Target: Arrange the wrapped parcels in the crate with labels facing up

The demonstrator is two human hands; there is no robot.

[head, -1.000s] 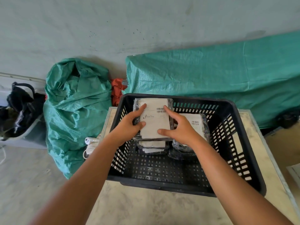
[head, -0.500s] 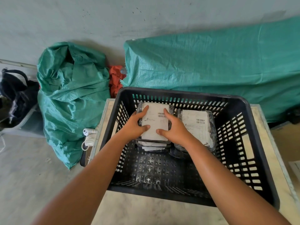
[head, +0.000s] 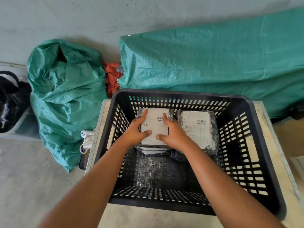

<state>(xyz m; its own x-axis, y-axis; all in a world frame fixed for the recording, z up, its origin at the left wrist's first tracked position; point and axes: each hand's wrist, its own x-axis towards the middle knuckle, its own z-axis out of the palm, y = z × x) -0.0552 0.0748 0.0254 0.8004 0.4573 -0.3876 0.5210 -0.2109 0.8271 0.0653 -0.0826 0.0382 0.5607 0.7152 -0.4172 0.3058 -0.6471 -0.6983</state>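
A black slotted plastic crate (head: pixel 256 162) stands on a pale table. Inside, at the far left, a wrapped parcel (head: pixel 155 124) with a white label facing up lies on top of a small stack of parcels (head: pixel 153 151). My left hand (head: pixel 137 130) grips its left edge and my right hand (head: pixel 172 132) grips its right edge, thumbs on the label. Just to the right lies a second parcel (head: pixel 197 129), label up, in clear wrap. The near half of the crate floor is bare.
The table edge (head: pixel 94 140) runs along the crate's left. A crumpled green sack (head: pixel 65 96) sits on the floor at left, a long green covered bundle (head: pixel 213 66) behind the crate. A white plug (head: pixel 86 134) and black bag (head: pixel 9 99) lie left.
Both hands have lowered the parcel from above the crate's rim down onto the stack inside. The view has tilted downward over the crate.
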